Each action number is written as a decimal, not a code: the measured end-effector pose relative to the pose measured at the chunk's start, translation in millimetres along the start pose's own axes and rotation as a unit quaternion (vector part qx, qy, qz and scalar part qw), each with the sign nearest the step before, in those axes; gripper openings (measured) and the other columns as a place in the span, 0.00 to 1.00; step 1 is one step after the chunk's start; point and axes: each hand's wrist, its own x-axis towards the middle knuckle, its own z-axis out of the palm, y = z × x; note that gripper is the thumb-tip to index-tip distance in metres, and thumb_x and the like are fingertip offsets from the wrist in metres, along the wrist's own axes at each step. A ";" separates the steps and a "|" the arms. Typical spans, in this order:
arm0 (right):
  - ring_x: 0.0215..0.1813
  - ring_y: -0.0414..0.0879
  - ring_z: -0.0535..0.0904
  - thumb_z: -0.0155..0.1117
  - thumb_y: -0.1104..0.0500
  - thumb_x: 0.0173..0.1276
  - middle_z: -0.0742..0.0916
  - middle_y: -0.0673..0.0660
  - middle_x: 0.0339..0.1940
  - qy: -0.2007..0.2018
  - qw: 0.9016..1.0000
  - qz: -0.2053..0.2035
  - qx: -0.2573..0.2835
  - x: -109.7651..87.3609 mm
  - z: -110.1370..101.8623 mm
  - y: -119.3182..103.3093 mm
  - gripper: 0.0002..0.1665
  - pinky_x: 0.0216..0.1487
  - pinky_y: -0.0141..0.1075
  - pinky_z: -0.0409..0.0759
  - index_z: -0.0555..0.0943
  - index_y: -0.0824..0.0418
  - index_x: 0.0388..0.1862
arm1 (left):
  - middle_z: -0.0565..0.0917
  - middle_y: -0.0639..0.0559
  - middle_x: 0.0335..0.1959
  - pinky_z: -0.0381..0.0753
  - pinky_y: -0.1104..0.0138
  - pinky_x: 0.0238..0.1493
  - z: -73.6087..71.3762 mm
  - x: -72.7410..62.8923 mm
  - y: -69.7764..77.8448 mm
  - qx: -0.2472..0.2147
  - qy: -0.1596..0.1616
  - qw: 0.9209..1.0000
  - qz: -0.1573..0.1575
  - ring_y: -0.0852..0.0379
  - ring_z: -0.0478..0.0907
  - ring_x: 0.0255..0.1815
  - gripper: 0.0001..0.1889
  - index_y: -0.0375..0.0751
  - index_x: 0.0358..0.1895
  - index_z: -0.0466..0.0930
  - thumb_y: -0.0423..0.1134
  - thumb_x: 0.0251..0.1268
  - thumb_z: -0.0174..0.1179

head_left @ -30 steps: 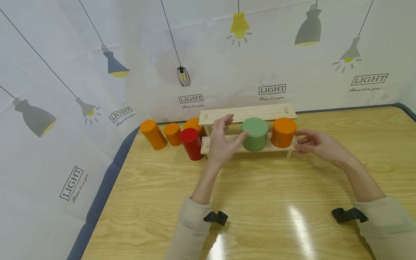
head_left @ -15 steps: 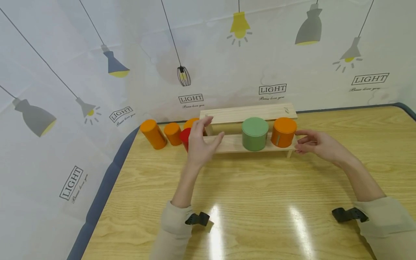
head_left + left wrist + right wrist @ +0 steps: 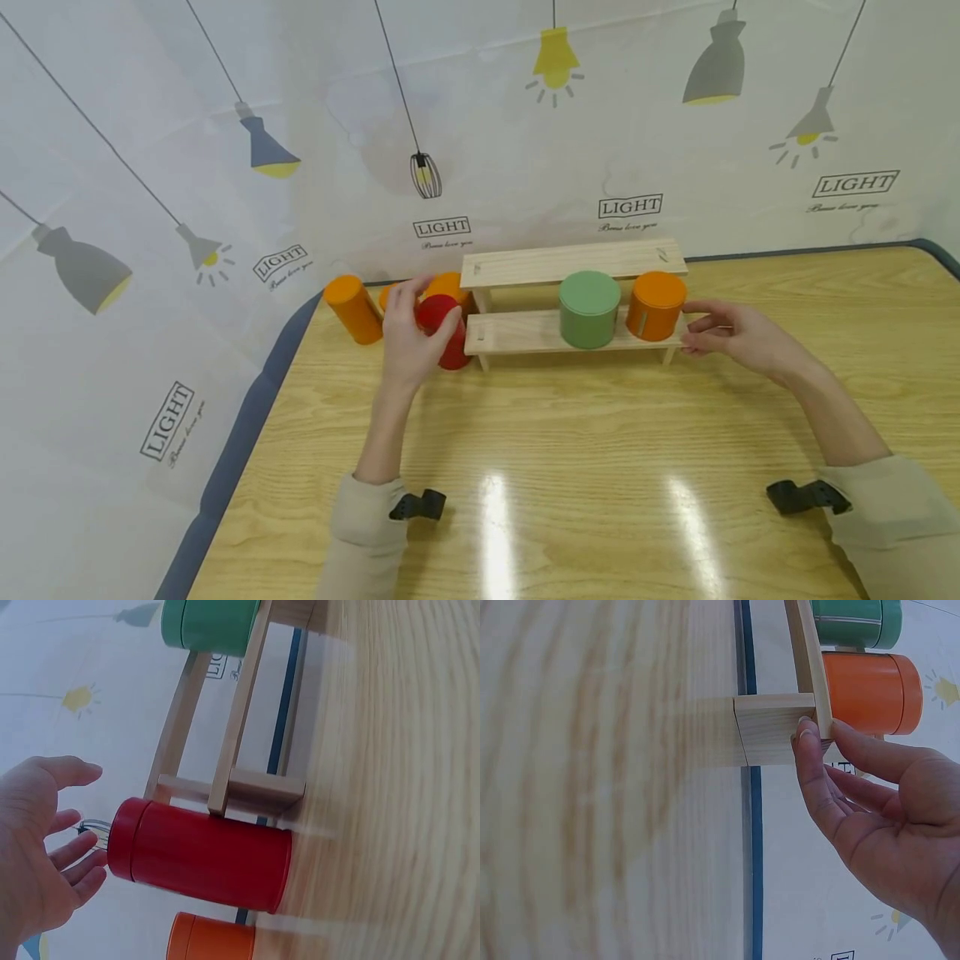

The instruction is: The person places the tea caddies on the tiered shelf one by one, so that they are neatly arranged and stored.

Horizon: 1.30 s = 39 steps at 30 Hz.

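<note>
A person's left hand [image 3: 411,350], fingers and thumb parted in a loose curve and gripping nothing, reaches beside the lid of a smooth red cylinder [image 3: 202,851], which stands upright on a wood-grained table [image 3: 585,458] by the left end of a two-tiered rack [image 3: 551,265] of pale wood. The right hand [image 3: 742,337] pinches the right end of the lower board [image 3: 517,333], where a squat green tin [image 3: 589,310] and a smaller orange tin [image 3: 657,307] sit side by side.
</note>
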 end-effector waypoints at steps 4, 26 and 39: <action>0.51 0.50 0.84 0.56 0.61 0.79 0.78 0.74 0.61 0.000 1.000 0.001 -0.004 -0.4 0.0 -0.1 0.35 0.55 0.44 0.83 0.58 0.72 0.77 | 0.73 0.33 0.59 0.71 0.49 0.61 -4.5 0.4 -6.6 0.004 -0.013 1.000 -0.023 0.39 0.70 0.57 0.29 0.31 0.64 0.73 0.36 0.61 0.70; 0.51 0.52 0.85 0.56 0.62 0.79 0.77 0.74 0.60 -0.001 1.000 -0.002 0.005 -2.0 -0.1 -1.0 0.35 0.55 0.43 0.83 0.57 0.73 0.77 | 0.70 0.38 0.67 0.74 0.55 0.66 -4.6 -4.0 -27.9 -0.005 -0.128 0.978 -0.162 0.43 0.71 0.63 0.40 0.35 0.74 0.62 0.37 0.60 0.73; 0.49 0.53 0.86 0.56 0.61 0.79 0.80 0.73 0.57 -0.002 1.000 -0.004 -0.003 -2.4 0.0 -2.3 0.34 0.54 0.41 0.83 0.57 0.74 0.77 | 0.77 0.37 0.59 0.78 0.54 0.59 -6.3 -2.5 -24.1 -0.036 -0.081 0.984 -0.152 0.43 0.75 0.55 0.38 0.30 0.70 0.67 0.35 0.57 0.75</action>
